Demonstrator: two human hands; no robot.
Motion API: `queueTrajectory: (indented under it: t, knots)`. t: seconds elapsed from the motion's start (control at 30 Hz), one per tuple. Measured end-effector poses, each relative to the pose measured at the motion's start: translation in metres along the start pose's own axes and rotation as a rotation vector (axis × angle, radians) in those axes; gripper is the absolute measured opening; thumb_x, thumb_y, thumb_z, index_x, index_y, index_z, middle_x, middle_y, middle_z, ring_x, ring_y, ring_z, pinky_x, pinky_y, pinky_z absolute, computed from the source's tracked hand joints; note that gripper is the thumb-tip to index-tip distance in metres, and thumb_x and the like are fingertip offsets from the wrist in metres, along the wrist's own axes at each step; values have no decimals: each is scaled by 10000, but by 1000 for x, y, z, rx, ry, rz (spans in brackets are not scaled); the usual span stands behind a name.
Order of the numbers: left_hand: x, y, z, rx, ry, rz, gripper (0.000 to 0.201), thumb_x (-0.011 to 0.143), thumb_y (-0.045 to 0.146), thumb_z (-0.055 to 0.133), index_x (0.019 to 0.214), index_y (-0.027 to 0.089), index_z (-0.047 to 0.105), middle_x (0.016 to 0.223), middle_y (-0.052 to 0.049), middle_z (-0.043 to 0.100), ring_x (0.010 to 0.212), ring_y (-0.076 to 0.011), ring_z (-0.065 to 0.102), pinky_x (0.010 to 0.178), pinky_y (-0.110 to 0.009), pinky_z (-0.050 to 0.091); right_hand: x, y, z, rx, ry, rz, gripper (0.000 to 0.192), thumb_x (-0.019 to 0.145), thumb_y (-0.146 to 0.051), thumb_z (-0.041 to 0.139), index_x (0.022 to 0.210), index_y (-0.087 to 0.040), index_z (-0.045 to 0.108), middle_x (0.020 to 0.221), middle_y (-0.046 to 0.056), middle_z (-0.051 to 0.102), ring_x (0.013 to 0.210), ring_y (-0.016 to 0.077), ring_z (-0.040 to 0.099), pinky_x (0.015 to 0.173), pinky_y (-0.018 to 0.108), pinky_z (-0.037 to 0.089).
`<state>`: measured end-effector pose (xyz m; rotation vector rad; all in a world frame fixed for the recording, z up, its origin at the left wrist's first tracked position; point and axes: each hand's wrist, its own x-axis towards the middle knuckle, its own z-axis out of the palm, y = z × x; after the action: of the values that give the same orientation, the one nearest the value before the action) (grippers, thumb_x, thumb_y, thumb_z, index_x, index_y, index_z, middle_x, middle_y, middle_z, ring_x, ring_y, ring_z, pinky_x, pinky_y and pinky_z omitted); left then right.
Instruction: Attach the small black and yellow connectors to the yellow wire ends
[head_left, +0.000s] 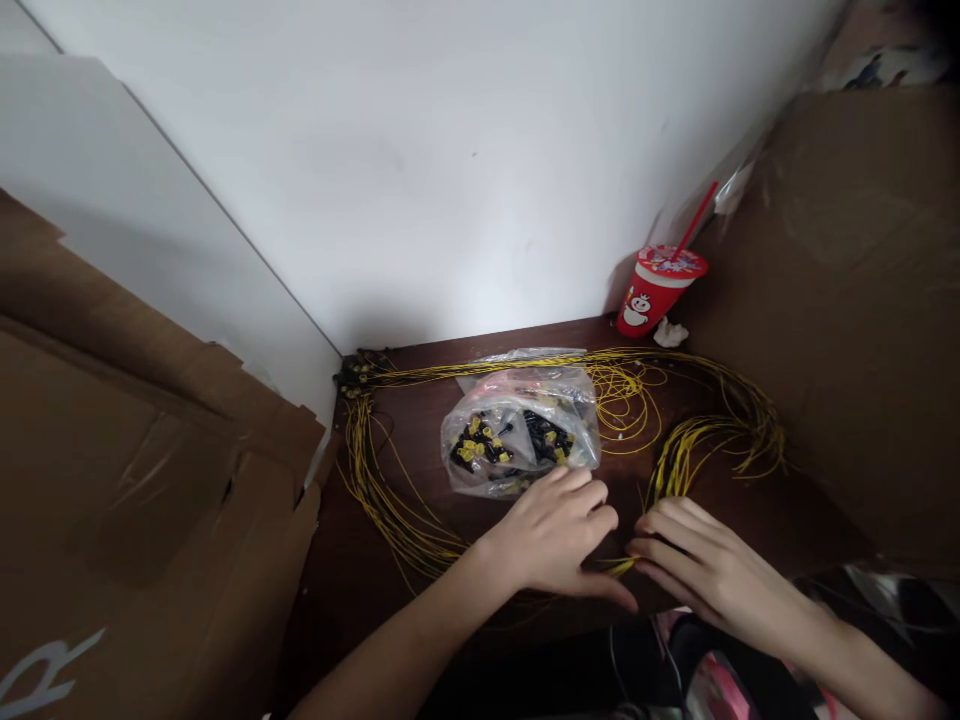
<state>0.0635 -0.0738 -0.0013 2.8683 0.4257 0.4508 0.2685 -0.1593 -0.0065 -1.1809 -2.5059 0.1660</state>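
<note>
My left hand (559, 535) rests palm down on the dark wooden table (352, 570), its fingers curled just below a clear plastic bag (517, 430) of small black and yellow parts. My right hand (705, 565) lies beside it, fingers pointing left, touching a bundle of thin yellow wires (675, 460) near the front edge. The fingertips of both hands meet over a few yellow wire ends; whether either hand pinches them I cannot tell. More yellow wires (375, 480) loop around the table's left side and back.
A red paper cup (654, 290) with a straw leans at the back right corner beside a crumpled white scrap (670, 333). Cardboard sheets (135, 470) stand left and right (855, 320). A white wall (450, 160) closes the back.
</note>
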Motion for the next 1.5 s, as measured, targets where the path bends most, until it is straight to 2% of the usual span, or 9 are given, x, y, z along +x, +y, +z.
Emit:
queueTrajectory:
  t: [0.2, 0.4, 0.5, 0.63, 0.8, 0.9, 1.07, 1.33, 1.5]
  knots:
    - [2, 12, 12, -1, -67, 165, 528, 819, 668, 434, 779, 158, 566, 764, -47, 590, 740, -180, 543, 599, -310, 373, -22, -6, -1, 23, -1, -14, 147, 891, -215, 531, 997, -173, 624, 877, 71, 609, 809, 173, 566, 723, 291, 465]
    - [5, 14, 30, -55, 3, 167, 521, 860, 629, 396, 794, 156, 605, 721, -20, 628, 671, -151, 584, 568, -277, 414, -34, 24, -11, -50, -47, -39, 172, 851, -230, 588, 1013, -208, 644, 925, 73, 635, 870, 198, 604, 801, 337, 487]
    - [5, 4, 15, -142, 99, 63, 419, 903, 517, 434, 929, 151, 637, 784, -19, 662, 727, -129, 605, 648, -239, 466, -30, 37, -18, -75, -35, -58, 183, 825, -240, 614, 1001, -215, 658, 936, 77, 653, 886, 214, 620, 828, 364, 489]
    - [-7, -31, -27, -112, 237, -167, 243, 946, 298, 440, 942, 168, 645, 866, -26, 667, 809, -135, 603, 731, -258, 485, -17, 37, -26, -33, 1, -49, 175, 818, -239, 620, 985, -216, 670, 940, 70, 665, 902, 217, 625, 828, 367, 491]
    - [-56, -95, -62, 186, 447, -736, 181, 857, 123, 490, 913, 155, 659, 879, -88, 613, 879, -232, 555, 788, -389, 480, 7, 25, -30, 83, 113, -46, 160, 864, -181, 551, 984, -197, 657, 906, 74, 664, 877, 201, 616, 798, 358, 481]
    - [-90, -123, -62, 331, 559, -916, 251, 771, 34, 483, 846, 177, 675, 830, -92, 572, 842, -262, 517, 755, -417, 457, 28, 15, -26, 148, 150, -91, 152, 874, -141, 524, 944, -192, 649, 864, 72, 662, 821, 182, 607, 748, 342, 471]
    - [-118, -142, -53, 350, 562, -989, 279, 661, -17, 512, 818, 144, 677, 787, -87, 524, 772, -249, 477, 711, -417, 427, 81, -3, -13, 137, 215, -201, 126, 874, -153, 541, 911, -160, 660, 806, 64, 655, 744, 159, 558, 683, 316, 441]
    - [-116, -141, -62, 315, 560, -1043, 291, 706, -31, 473, 861, 129, 661, 722, -57, 544, 725, -210, 483, 701, -390, 414, 171, -24, 11, 118, 230, -377, 294, 944, -254, 423, 796, -157, 658, 684, 37, 590, 665, 151, 495, 651, 301, 410]
    - [-96, -123, -76, 303, 571, -944, 297, 772, 29, 491, 984, 167, 646, 818, -63, 602, 844, -245, 518, 771, -391, 430, 176, -23, 34, 399, 283, -224, 259, 935, -247, 437, 804, -173, 648, 689, 23, 578, 668, 144, 505, 666, 298, 426]
